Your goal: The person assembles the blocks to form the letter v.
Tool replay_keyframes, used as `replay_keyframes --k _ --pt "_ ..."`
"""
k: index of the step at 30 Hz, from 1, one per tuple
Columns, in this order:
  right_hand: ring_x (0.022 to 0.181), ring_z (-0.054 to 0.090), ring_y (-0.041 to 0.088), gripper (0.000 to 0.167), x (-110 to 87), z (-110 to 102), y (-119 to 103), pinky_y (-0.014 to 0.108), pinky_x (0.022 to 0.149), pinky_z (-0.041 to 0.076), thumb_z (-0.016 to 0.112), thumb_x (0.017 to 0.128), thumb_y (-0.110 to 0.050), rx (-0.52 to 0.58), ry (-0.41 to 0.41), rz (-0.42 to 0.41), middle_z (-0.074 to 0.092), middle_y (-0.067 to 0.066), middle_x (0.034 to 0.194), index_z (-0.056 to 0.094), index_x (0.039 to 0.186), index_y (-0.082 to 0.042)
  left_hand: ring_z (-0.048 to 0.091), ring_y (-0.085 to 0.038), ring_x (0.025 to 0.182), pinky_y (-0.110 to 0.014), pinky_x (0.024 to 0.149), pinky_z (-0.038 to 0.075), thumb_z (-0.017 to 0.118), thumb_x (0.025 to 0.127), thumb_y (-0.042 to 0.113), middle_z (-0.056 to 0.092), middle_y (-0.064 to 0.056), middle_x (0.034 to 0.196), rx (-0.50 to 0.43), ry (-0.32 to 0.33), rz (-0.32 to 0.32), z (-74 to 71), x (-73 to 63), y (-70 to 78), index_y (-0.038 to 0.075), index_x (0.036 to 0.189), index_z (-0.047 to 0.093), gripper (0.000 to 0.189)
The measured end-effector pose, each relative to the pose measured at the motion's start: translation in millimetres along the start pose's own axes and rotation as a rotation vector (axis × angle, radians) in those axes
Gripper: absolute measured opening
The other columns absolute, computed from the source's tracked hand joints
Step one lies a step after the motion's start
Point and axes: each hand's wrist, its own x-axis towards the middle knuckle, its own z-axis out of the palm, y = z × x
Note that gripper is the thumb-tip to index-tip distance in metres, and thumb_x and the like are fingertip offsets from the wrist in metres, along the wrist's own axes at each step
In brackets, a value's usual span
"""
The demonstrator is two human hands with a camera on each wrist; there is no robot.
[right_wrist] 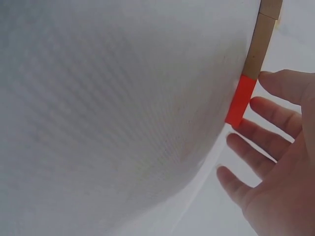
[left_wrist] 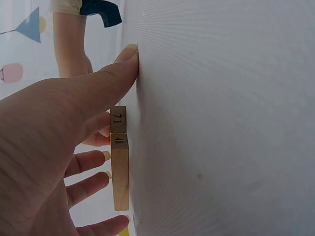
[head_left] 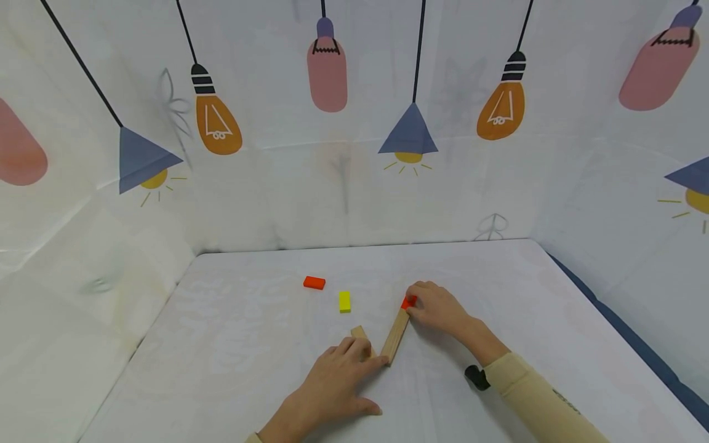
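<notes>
Two numbered wooden blocks lie in a V on the table. The right-hand wooden block (head_left: 396, 337) ends at a small red block (head_left: 405, 303), lined up against its far end. My right hand (head_left: 440, 309) has its thumb and fingertips at this red block (right_wrist: 241, 101), with the thumb near the joint with the wood. My left hand (head_left: 338, 381) spreads over the left-hand wooden block (head_left: 358, 331) and partly hides it. Its index fingertip is at the near point of the V. In the left wrist view, the block ends marked 71 (left_wrist: 118, 119) and 48 (left_wrist: 119, 141) adjoin.
Beyond the left hand lie a yellow block (head_left: 344, 302) and another red block (head_left: 314, 282). The white-covered table (head_left: 249, 307) meets a hanging white sheet (head_left: 310, 197) printed with lamps at its back edge. A dark wrist device (head_left: 477, 378) hangs under the right sleeve.
</notes>
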Motion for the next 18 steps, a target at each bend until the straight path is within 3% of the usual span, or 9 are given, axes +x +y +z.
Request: replay_keyframes --k 8,18 --pt "0.094 0.061 0.022 0.011 -1.7 -0.6 -1.7 0.042 0.081 0.051 0.072 0.085 -0.018 -0.001 0.006 -0.003 0.069 0.002 0.105 0.068 0.094 -0.015 0.042 -0.009 0.113 -0.029 0.08 0.048 0.069 0.073 0.072 0.045 0.01 0.119 0.011 0.016 0.008 0.2 -1.0 -0.5 0.04 0.139 0.053 0.076" --pt "0.094 0.06 0.022 0.009 -2.7 -1.3 -2.4 0.041 0.081 0.05 0.072 0.085 -0.018 0.002 0.016 -0.007 0.069 0.002 0.105 0.067 0.093 -0.016 0.042 -0.01 0.113 -0.028 0.08 0.047 0.067 0.075 0.072 0.045 0.01 0.12 -0.011 -0.029 -0.004 -1.0 0.0 0.1 0.04 0.141 0.051 0.075"
